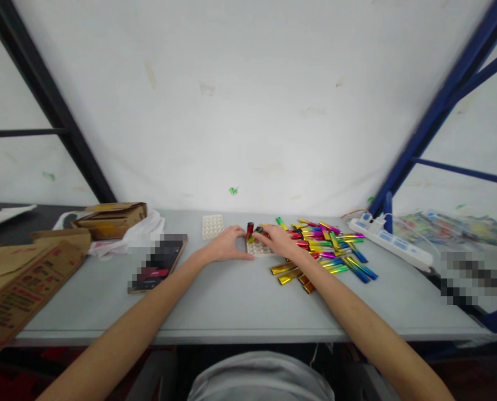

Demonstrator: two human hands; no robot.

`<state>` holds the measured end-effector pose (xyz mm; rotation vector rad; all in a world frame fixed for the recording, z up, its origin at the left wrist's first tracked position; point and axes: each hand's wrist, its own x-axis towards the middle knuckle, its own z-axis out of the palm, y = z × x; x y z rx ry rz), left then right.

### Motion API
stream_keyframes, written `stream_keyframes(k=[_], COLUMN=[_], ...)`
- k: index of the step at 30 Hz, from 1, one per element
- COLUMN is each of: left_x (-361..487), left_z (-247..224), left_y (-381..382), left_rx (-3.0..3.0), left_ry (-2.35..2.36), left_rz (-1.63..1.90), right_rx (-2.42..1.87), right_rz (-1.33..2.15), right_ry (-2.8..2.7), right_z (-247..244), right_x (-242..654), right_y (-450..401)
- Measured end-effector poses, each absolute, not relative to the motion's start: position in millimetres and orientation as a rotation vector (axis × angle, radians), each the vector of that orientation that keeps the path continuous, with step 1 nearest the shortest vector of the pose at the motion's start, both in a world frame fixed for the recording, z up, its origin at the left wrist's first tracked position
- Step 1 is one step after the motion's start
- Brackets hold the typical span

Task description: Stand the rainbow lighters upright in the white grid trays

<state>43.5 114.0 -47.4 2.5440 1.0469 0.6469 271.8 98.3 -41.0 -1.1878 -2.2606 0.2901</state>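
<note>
Our left hand [225,245] is spread in a wide curve at the left end of a pale tray with small round cups [262,249], thumb and fingers apart. Our right hand [275,239] bends over the tray, its fingers at a dark-topped shiny piece [259,229]; we cannot tell if they pinch it. A shiny red piece with a dark top [250,229] stands up between our hands. A light touch on the tray's edge would help stop it sliding, and moving our fingers straight up and down should save the red piece from a bump.

The tray lies on a smooth grey table [240,306], just beside a messy pile of shiny, colourful strips [331,245]. On our left are a big brown cardboard box with red print [31,278], a flat dark thing [175,248], partly blurred, and a crumpled white plastic bag [150,229]. A second pale tray [212,227] sits farther back. A long white power strip [394,245] lies to our right. Behind stands a marked white wall [248,111], with a blue metal frame [419,131] to the right.
</note>
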Motion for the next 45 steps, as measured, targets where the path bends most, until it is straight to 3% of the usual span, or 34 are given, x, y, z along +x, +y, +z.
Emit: stream_keyframes(k=[9,22,29,32,39,45], left_x=[44.3,41.9,42.8,43.6,43.7,44.7], left_z=[-46.1,-48.9,-48.5,-48.2,-47.1,-45.4], left_y=[112.2,115.2,116.2,117.3,119.7,115.6], left_rx=[2.549,2.564,2.539,2.538,2.558,2.563], left_ry=[1.071,1.074,1.085,1.088,1.108,1.079], left_rz=[0.654,0.596,0.617,0.631,0.588,0.616], right_rx=[-1.325,-1.281,-1.233,-1.261,-1.350,-1.399], right_rz=[-0.213,-0.192,-0.127,0.023,0.011,-0.167], right_ry=[-2.456,-1.910,-2.062,-2.354,-2.452,-2.349], right_z=[-34.6,36.0,95.7,72.6,-41.1,-68.3], right_x=[258.1,287.9,342.8,378.5,446.4,458.7], right_y=[98.3,118.4,13.2,-42.3,-90.3,-79.2])
